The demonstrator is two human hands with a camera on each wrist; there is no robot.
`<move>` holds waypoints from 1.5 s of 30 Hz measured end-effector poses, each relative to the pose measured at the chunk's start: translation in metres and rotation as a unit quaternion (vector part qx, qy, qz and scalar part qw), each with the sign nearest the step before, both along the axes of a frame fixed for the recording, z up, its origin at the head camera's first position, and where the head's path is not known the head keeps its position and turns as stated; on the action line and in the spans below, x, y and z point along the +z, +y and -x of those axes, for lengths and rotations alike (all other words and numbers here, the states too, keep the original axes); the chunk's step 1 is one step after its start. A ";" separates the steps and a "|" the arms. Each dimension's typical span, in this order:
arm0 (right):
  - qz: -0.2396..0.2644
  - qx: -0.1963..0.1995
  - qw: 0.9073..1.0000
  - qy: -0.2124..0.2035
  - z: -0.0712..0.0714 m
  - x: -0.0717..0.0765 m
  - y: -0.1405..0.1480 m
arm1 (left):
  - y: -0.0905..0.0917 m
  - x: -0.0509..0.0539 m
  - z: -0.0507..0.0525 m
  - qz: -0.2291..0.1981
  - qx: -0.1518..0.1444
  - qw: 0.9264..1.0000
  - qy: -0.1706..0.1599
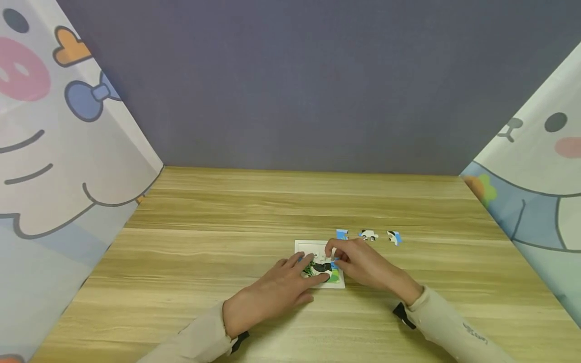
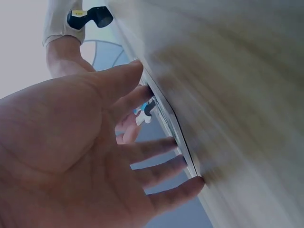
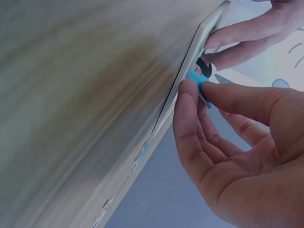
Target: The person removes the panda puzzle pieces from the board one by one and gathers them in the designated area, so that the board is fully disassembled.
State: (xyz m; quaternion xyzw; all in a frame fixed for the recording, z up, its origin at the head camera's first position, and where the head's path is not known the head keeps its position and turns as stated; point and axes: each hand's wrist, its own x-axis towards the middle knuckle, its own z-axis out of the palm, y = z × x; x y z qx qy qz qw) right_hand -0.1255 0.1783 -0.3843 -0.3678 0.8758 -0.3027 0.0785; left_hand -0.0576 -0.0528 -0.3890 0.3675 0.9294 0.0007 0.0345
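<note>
A panda jigsaw puzzle in a white tray (image 1: 336, 286) lies on the table, partly filled, with green and black-and-white pieces fitted in its lower part. My left hand (image 1: 279, 287) spreads its fingers over the tray, and the fingertips rest on its left and lower side. In the right wrist view, my right hand (image 3: 237, 142) pinches a blue, black and white puzzle piece (image 3: 193, 75) between thumb and index finger. That piece is tilted up at the tray's right part; whether it touches the tray I cannot tell. Fingers of both hands hide parts of the picture.
Behind the tray lie three loose pieces: a blue one (image 1: 341, 234), a panda-face one (image 1: 368, 235) and a blue, black and white one (image 1: 395, 237). A grey panel (image 1: 290, 101) stands at the wood-grain table's (image 1: 204, 217) back, with cartoon-printed sheets at both sides.
</note>
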 end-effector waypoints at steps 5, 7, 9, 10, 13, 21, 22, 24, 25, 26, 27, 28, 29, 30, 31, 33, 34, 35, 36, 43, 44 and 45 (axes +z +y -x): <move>0.002 0.006 1.000 0.015 -0.001 -0.001 -0.001 | 0.000 0.001 -0.002 0.008 0.014 1.000 -0.013; 0.001 0.010 0.999 0.030 -0.003 -0.002 -0.001 | 0.001 0.001 -0.002 0.009 0.014 1.000 -0.009; -0.001 0.012 0.999 0.050 -0.005 -0.002 -0.001 | 0.001 0.001 -0.002 0.012 0.014 1.000 -0.006; -0.002 0.012 0.998 0.057 -0.006 -0.003 -0.001 | 0.002 0.001 -0.002 0.014 0.015 1.000 -0.005; -0.003 -0.001 0.998 0.059 -0.009 -0.002 -0.002 | 0.004 0.001 -0.004 0.023 0.018 1.000 -0.001; -0.001 -0.032 0.999 -0.013 -0.011 0.000 -0.006 | 0.006 0.001 -0.005 0.032 0.017 0.999 0.010; 0.000 -0.033 0.999 -0.015 -0.011 -0.001 -0.006 | 0.005 0.001 -0.005 0.032 0.017 0.999 0.009; 0.004 -0.035 0.999 -0.020 -0.010 -0.001 -0.006 | 0.005 0.000 -0.005 0.030 0.018 0.999 0.006; 0.004 -0.037 0.999 -0.023 -0.010 -0.002 -0.006 | 0.005 0.000 -0.005 0.030 0.018 0.999 0.006; 0.005 -0.037 0.999 -0.025 -0.009 -0.002 -0.006 | 0.005 0.000 -0.005 0.029 0.018 0.999 0.005; 0.005 -0.038 0.999 -0.026 -0.008 -0.003 -0.006 | 0.005 0.000 -0.005 0.029 0.018 0.999 0.007; 0.004 -0.038 0.999 -0.027 -0.007 -0.003 -0.006 | 0.005 0.000 -0.005 0.029 0.018 0.999 0.006; 0.003 -0.039 0.999 -0.028 -0.006 -0.003 -0.006 | 0.005 0.000 -0.005 0.028 0.018 0.999 0.002; 0.003 -0.039 0.999 -0.029 -0.005 -0.003 -0.006 | 0.005 0.000 -0.005 0.028 0.017 0.999 0.000; 0.002 -0.039 0.999 -0.028 -0.004 -0.002 -0.006 | 0.005 0.001 -0.004 0.028 0.016 0.999 -0.004; 0.004 -0.050 0.999 -0.003 -0.001 -0.002 -0.006 | 0.006 0.003 -0.003 0.030 0.014 0.999 -0.012; 0.006 -0.058 0.998 0.010 0.001 -0.001 -0.005 | 0.006 0.003 -0.003 0.031 0.014 0.999 -0.019; 0.008 -0.067 0.997 0.023 0.003 -0.001 -0.005 | 0.006 0.004 -0.003 0.034 0.012 0.999 -0.021; 0.009 -0.074 0.997 0.035 0.005 0.000 -0.004 | 0.007 0.005 -0.003 0.036 0.009 0.999 -0.020; 0.000 -0.088 0.996 0.021 0.008 0.001 0.002 | 0.008 0.003 -0.008 0.042 0.002 0.999 -0.002; -0.002 -0.091 0.996 0.016 0.007 0.002 0.003 | 0.008 0.002 -0.009 0.042 0.003 0.999 0.001; -0.005 -0.096 0.995 0.013 0.006 0.003 0.004 | 0.008 0.002 -0.009 0.041 0.006 0.999 0.001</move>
